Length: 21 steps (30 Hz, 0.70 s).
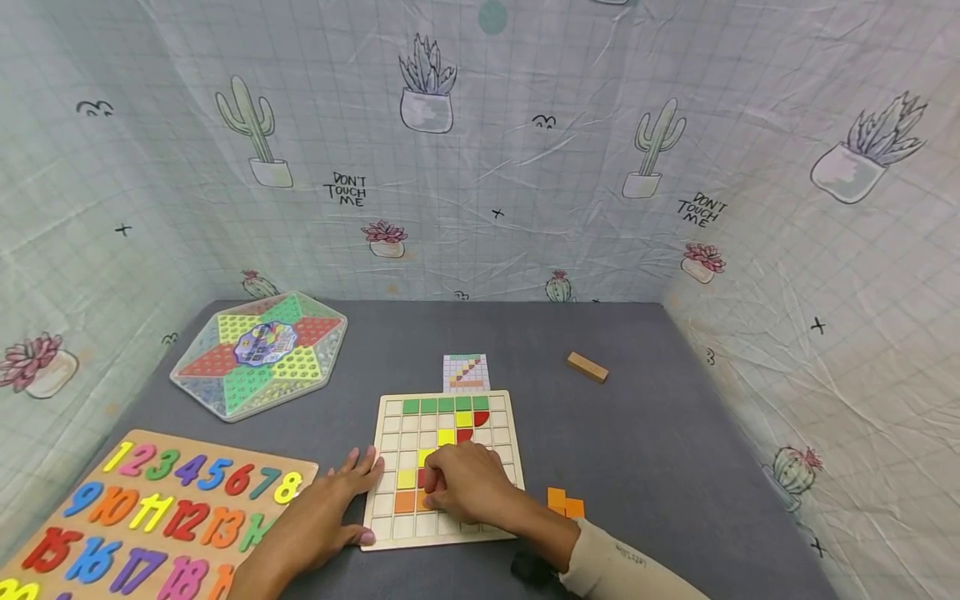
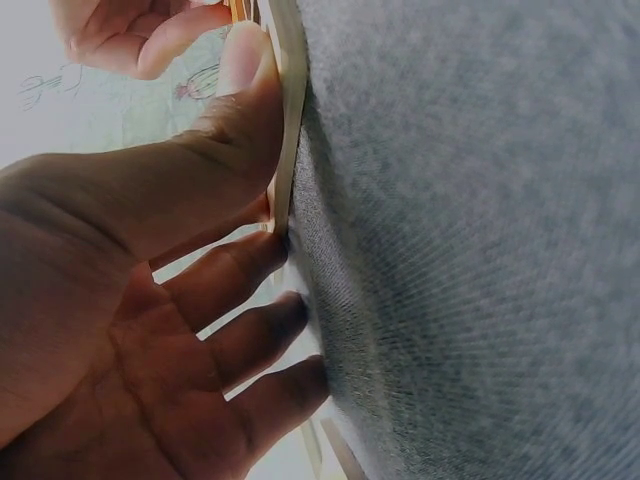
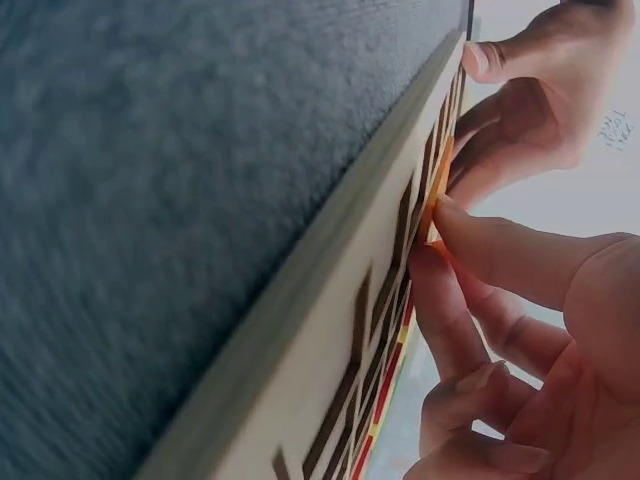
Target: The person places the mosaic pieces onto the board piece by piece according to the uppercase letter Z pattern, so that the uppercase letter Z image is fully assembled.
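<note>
A wooden grid board (image 1: 382,529) lies on the dark table. Green square tiles (image 1: 446,405) line its top row, and yellow tiles (image 1: 406,478) with red pieces (image 1: 481,418) step down diagonally to the left. My left hand (image 1: 322,512) rests at the board's left edge, fingers spread and thumb on the near corner. Over the lower middle of the grid, my right hand (image 1: 472,483) pinches an orange square tile (image 3: 433,236) between thumb and finger, just at the board's surface. Beside it another orange tile (image 1: 405,502) sits in a cell. My right hand hides several cells.
Behind the board lies a small pattern card (image 1: 465,372). Loose orange tiles (image 1: 574,507) are to its right, near a dark object (image 1: 531,568). A wooden block (image 1: 587,367) lies farther back. At left are a number puzzle (image 1: 97,467) and a hexagonal star-patterned game board (image 1: 258,354).
</note>
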{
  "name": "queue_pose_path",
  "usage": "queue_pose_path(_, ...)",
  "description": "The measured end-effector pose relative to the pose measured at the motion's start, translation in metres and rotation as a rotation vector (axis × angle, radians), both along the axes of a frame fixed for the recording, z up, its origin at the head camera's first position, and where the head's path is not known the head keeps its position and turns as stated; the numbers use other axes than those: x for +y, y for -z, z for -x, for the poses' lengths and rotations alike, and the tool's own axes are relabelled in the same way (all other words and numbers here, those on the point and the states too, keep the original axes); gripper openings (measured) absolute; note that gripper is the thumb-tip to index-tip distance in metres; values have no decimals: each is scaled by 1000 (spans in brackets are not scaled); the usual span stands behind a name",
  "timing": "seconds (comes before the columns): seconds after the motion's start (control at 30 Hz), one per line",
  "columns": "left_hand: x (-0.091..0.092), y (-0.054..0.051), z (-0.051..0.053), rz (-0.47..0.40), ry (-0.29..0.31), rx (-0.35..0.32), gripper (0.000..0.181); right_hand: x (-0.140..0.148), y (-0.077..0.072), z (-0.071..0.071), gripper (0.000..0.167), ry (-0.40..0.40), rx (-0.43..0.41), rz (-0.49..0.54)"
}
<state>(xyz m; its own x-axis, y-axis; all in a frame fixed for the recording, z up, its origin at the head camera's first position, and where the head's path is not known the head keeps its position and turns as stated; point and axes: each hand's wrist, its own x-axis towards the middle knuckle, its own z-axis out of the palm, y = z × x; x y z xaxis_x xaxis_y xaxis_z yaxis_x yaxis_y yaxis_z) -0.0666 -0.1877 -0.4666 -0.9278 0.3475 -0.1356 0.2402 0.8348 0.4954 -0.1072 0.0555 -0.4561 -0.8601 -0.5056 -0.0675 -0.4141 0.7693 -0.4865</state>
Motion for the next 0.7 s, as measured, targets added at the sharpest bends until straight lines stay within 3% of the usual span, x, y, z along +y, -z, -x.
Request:
queue_pose_path(0.13, 0, 0, 0, -1, -1, 2, 96, 7, -3, 2, 18, -12, -8, 38)
queue_pose_path(0.3, 2, 0, 2, 23, -28, -41, 96, 28, -10, 3, 18, 11, -28, 78)
queue_pose_path(0.53, 3, -2, 4, 45, -38, -72, 97, 74, -18, 3, 20, 54, -47, 142)
queue_pose_path(0.7, 3, -2, 4, 36, -34, -70, 96, 108, -20, 0, 21, 104, -45, 123)
